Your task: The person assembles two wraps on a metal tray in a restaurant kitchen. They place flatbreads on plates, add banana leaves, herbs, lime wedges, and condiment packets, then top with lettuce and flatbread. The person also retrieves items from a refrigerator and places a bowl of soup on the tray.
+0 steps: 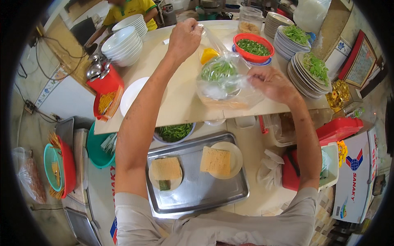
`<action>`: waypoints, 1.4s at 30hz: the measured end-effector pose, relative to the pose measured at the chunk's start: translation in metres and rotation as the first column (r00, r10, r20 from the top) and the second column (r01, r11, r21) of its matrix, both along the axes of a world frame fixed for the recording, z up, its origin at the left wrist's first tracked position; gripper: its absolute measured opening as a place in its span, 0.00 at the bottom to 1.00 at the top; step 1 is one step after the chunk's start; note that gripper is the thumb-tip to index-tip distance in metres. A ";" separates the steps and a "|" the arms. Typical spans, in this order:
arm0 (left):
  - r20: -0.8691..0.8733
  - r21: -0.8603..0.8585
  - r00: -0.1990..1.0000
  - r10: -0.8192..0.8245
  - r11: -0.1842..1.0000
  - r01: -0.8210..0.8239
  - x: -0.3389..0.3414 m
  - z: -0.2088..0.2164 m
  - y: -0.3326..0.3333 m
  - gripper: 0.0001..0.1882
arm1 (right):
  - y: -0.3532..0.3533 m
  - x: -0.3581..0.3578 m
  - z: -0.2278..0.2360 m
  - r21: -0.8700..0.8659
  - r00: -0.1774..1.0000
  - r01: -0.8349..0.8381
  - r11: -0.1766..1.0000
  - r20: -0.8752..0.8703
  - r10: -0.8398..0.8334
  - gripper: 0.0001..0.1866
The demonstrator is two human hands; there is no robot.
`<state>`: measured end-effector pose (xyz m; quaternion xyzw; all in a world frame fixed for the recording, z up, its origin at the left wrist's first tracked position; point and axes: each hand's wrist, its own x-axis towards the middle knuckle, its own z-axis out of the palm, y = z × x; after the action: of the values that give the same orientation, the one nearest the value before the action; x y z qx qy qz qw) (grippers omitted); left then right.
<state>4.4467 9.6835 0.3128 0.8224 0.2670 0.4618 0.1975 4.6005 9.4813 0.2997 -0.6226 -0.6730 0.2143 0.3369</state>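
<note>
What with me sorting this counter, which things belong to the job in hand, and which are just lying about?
Likely in the job:
clear plastic bag, held by left hand and right hand
leafy greens seen through it

Apparently lying about:
framed picture
gold ornament
red utensil holder
stacked white bowls

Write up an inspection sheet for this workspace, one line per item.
Surface: cream tabletop; below it, a metal tray bearing two plates with tan, flat pieces.
Things in hand: clear plastic bag, green leaves showing through it.
Clutter: red bowl of chopped greens, white bowls stacked at left, red utensil container.
Left hand: fingers closed on the bag's upper edge.
Right hand: fingers closed on its right side.
Cables: dark cables along the left wall, away from both hands.
Surroundings: person in a yellow top beyond the tabletop; framed picture at right.
</note>
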 end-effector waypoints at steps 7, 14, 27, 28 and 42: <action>0.372 -0.297 0.921 -0.115 0.925 0.235 -0.090 0.040 -0.068 0.09 | -0.056 -0.054 0.033 0.317 0.995 -0.037 0.948 -0.073 0.063 0.03; 0.434 -0.640 0.890 -0.139 0.648 0.413 -0.222 0.006 -0.194 0.08 | -0.096 -0.113 0.014 -0.009 0.964 -0.080 0.997 -0.254 0.075 0.06; 0.501 -0.865 0.849 0.168 0.123 0.486 -0.331 -0.115 -0.342 0.07 | -0.162 -0.185 -0.104 -0.275 0.982 -0.148 0.950 -0.158 0.108 0.04; 0.517 -0.856 0.833 0.198 0.123 0.502 -0.336 -0.113 -0.346 0.07 | -0.164 -0.188 -0.101 -0.244 0.973 -0.178 0.953 -0.188 0.133 0.04; 0.511 -0.805 0.571 0.643 0.590 0.057 -0.408 -0.065 -0.363 0.07 | -0.216 -0.203 -0.244 -0.524 0.725 -0.382 0.762 0.341 0.598 0.18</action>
<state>4.0385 9.3209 0.2477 0.3180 0.4697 0.6378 0.5209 4.3978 9.2656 0.0558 -0.5066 -0.8163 0.2715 -0.0569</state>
